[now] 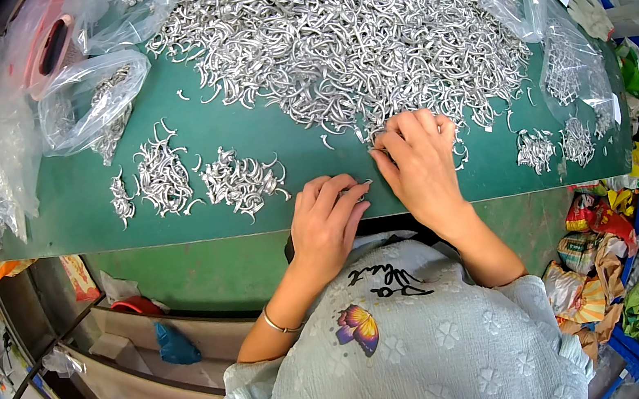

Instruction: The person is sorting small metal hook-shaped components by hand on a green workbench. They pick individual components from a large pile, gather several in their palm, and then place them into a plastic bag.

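Green desk (pixel 492 165) bears one wide heap of small curved silver-coloured pieces (pixel 359 20); between this heap and the front edge, a narrow strip gives open room around the smaller piles (pixel 163 177). Near this edge, the left hand (pixel 327 211) holds some piece under curled fingers. The right hand (pixel 416 156) bends over the heap's border (whether it grasps, I cannot tell). Black handwriting-like lettering (pixel 404 278) crosses the pale shirt (pixel 443 363).

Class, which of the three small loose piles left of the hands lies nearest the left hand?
The rightmost pile; the middle pile and the leftmost pile lie farther from the left hand.
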`<action>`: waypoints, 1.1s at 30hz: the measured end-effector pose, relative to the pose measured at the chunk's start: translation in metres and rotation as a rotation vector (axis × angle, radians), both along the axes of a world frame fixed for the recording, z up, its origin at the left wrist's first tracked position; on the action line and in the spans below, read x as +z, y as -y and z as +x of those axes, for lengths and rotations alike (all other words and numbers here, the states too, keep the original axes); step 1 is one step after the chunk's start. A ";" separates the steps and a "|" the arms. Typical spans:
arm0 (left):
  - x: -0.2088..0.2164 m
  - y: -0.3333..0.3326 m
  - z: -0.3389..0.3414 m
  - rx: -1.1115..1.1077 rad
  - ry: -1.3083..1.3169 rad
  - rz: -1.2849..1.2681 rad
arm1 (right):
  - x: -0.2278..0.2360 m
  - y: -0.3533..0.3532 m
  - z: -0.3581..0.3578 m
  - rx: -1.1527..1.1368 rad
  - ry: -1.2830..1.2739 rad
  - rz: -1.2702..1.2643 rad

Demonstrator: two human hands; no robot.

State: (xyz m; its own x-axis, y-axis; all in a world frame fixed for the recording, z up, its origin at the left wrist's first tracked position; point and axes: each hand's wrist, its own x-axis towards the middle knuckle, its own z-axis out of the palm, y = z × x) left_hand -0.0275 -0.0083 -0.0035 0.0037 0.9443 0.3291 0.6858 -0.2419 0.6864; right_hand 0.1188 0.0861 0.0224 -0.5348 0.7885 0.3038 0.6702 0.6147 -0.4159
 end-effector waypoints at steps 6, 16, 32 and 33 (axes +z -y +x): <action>-0.001 0.001 -0.001 -0.001 0.013 0.006 | 0.010 0.001 0.010 -0.044 -0.050 0.082; 0.002 -0.001 0.003 0.050 0.014 0.010 | 0.009 0.000 0.009 0.206 -0.182 -0.164; 0.002 0.000 -0.001 -0.015 -0.008 -0.006 | 0.012 -0.027 0.021 -0.102 -0.150 0.112; 0.002 0.000 -0.001 -0.018 0.001 -0.009 | 0.010 -0.026 0.021 -0.089 -0.155 0.088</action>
State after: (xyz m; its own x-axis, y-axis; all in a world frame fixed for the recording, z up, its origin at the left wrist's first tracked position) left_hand -0.0283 -0.0085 -0.0015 0.0200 0.9470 0.3207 0.6808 -0.2478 0.6893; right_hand 0.1395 0.1118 0.0325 -0.4059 0.7975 0.4464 0.6556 0.5944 -0.4657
